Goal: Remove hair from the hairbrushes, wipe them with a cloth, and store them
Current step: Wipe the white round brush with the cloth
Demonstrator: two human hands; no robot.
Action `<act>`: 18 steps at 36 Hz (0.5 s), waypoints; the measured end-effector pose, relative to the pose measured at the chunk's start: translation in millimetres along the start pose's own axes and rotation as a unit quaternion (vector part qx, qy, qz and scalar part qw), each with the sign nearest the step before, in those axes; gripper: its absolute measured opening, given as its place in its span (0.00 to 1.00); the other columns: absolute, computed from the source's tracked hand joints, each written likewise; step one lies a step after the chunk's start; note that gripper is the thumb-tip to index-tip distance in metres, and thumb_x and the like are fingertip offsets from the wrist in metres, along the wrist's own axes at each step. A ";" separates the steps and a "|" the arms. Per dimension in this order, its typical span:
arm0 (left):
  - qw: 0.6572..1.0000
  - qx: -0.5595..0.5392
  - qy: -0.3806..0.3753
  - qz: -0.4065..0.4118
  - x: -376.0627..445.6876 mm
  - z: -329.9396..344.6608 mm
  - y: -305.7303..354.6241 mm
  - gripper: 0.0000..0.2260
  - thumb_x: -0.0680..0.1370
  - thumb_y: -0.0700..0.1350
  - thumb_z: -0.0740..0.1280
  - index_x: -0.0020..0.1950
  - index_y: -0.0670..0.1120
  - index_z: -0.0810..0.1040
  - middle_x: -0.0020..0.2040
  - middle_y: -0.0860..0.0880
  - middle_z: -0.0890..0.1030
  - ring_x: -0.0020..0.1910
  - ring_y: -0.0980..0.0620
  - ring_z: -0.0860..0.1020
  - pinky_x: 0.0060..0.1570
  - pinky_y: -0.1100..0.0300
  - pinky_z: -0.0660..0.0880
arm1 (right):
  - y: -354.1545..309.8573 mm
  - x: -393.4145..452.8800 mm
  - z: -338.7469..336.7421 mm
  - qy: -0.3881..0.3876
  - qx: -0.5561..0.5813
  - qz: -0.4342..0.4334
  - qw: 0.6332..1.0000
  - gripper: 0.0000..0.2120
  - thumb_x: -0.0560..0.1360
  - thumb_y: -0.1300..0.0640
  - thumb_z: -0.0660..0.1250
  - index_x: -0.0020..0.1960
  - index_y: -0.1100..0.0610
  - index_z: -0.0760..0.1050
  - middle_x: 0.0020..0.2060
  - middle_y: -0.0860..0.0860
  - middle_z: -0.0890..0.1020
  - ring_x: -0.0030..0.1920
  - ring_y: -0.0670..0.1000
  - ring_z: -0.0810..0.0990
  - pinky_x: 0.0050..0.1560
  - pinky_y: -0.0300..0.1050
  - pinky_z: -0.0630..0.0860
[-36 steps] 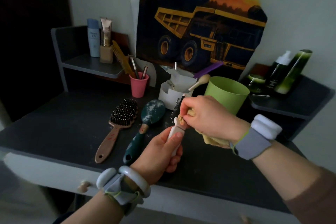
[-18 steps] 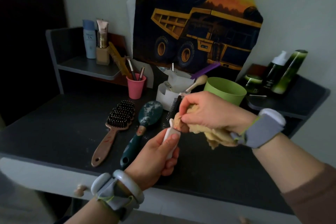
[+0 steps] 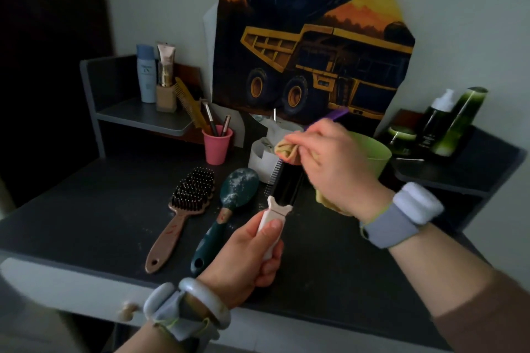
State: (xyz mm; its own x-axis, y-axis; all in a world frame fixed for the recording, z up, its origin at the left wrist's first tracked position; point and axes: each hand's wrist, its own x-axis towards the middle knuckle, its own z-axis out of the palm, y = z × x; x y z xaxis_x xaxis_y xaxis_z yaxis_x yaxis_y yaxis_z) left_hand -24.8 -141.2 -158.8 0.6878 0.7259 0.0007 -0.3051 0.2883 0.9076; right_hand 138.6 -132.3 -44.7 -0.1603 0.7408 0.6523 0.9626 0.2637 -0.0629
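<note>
My left hand (image 3: 246,255) grips the white handle of a narrow black brush (image 3: 282,186), which points up and away over the dark table (image 3: 86,223). My right hand (image 3: 335,169) pinches a yellow cloth (image 3: 288,152) against the far tip of that brush; more cloth hangs below my palm. Two other hairbrushes lie on the table to the left: a brown wooden one (image 3: 183,209) with black bristles up, and a dark green one (image 3: 226,209) lying back up.
Behind my hands stand a green cup (image 3: 375,152), a white container (image 3: 262,157) and a pink cup (image 3: 216,145) with makeup brushes. Side shelves carry bottles (image 3: 146,74) on the left and green bottles (image 3: 453,120) on the right. A truck picture (image 3: 315,46) leans on the wall.
My right hand has slid the cloth from the base of the brush head, near the white handle, up to its far tip. The black bristle section is now exposed. My left hand keeps its hold.
</note>
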 end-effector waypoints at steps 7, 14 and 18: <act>1.000 0.017 0.003 0.004 -3.4 1.0 1.9 0.17 0.73 0.53 0.64 0.59 0.48 0.73 0.33 0.49 0.72 0.26 0.55 0.66 0.22 0.65 0.61 | 3.4 -6.0 11.7 -0.036 -0.067 -0.014 0.997 0.14 0.77 0.60 0.64 0.60 0.53 0.80 0.47 0.56 0.75 0.51 0.59 0.72 0.37 0.56 0.76; 1.000 0.014 0.018 -0.005 -2.0 3.5 2.4 0.14 0.76 0.51 0.62 0.59 0.48 0.74 0.34 0.48 0.72 0.26 0.55 0.65 0.22 0.64 0.60 | 19.9 -25.1 2.9 -0.055 -0.097 0.007 0.994 0.13 0.77 0.60 0.63 0.58 0.56 0.81 0.45 0.55 0.73 0.45 0.55 0.71 0.33 0.51 0.72; 1.000 0.018 0.022 -0.001 -2.3 4.3 2.4 0.11 0.79 0.49 0.61 0.59 0.50 0.74 0.33 0.49 0.72 0.26 0.55 0.65 0.23 0.64 0.60 | 27.4 -26.4 -4.6 -0.063 -0.142 0.022 0.988 0.12 0.78 0.61 0.61 0.57 0.56 0.81 0.44 0.53 0.71 0.45 0.51 0.67 0.35 0.49 0.70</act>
State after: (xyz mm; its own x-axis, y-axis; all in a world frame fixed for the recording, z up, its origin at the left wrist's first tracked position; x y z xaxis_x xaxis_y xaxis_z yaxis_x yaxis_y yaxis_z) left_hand -24.3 -144.8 -154.8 0.6588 0.7521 -0.0181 -0.2797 0.2672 0.9221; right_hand 170.2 -147.4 -60.2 -0.1266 0.8230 0.5538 0.9887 0.0594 0.1377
